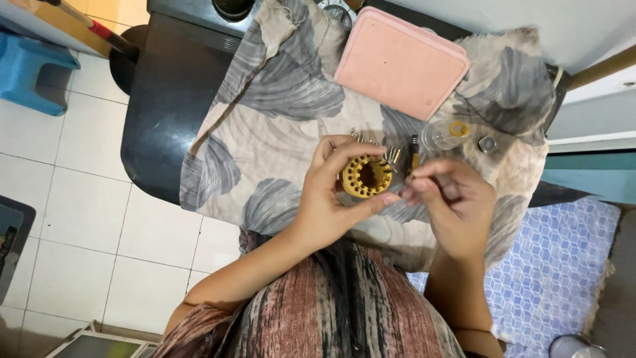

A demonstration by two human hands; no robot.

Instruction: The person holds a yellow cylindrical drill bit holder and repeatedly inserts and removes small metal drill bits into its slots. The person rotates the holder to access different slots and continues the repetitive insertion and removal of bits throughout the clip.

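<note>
Ring: a yellow perforated ring (366, 176) with metal pins (392, 156) standing at its top edge, held above the cloth, between both hands.
Left hand: left hand (334, 192) curls around the ring; its fingers (338, 142) arch over the top, thumb under the bottom edge.
Right hand: right hand (454, 202) just right of the ring; fingertips (409, 192) pinched shut near the ring's right edge. What they pinch is too small to tell.
Beyond the fingers: patterned cloth (271, 132) over the dark worktop (165, 99); a pink case (401, 63); a yellow washer (458, 128); a metal nut (488, 143).
</note>
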